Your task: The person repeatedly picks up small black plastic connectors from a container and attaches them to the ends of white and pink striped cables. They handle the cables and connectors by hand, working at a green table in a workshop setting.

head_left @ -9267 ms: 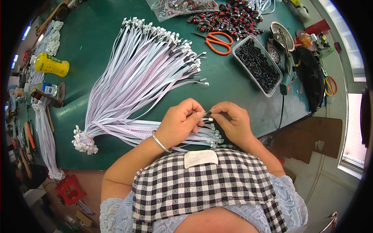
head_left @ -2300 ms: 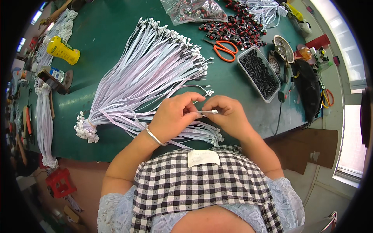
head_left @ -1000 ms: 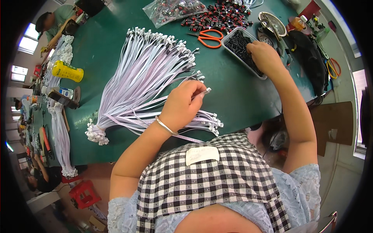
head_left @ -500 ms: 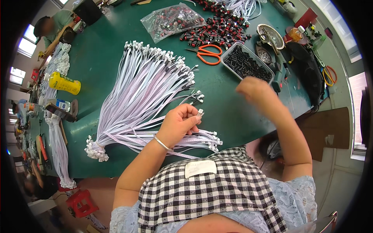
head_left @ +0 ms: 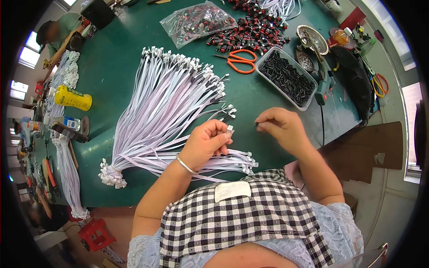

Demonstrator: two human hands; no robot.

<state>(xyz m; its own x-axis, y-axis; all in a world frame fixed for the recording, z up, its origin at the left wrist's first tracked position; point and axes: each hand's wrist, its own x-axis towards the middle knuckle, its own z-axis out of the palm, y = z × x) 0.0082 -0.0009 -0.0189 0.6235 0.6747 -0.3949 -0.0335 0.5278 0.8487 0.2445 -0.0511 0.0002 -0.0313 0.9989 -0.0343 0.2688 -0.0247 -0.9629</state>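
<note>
My left hand (head_left: 208, 141) is closed on the end of a white ribbon cable, whose small white connector (head_left: 230, 128) pokes out past the thumb with thin wire ends. Between the thumb and forefinger of my right hand (head_left: 283, 127) sits a small black sleeve (head_left: 257, 124), held a short way right of the connector. A large bundle of white and pale purple ribbon cables (head_left: 152, 107) fans across the green table, gathered at its lower left. Several cables (head_left: 232, 161) of that bundle lie apart, below my left hand. A clear plastic box (head_left: 308, 106) of black sleeves stands beyond my right hand.
Orange-handled scissors (head_left: 241, 62) lie left of the box. Behind are a clear bag (head_left: 196, 22) and a heap of black-and-red parts (head_left: 254, 33). A green-handled tool (head_left: 322, 89) with a cord is at the right. A yellow bottle (head_left: 73, 97) lies left; a person (head_left: 67, 29) works far left.
My right hand has come from the edge of the box down and left toward my left hand, now with a black sleeve in its fingertips. The left hand stays nearly still.
</note>
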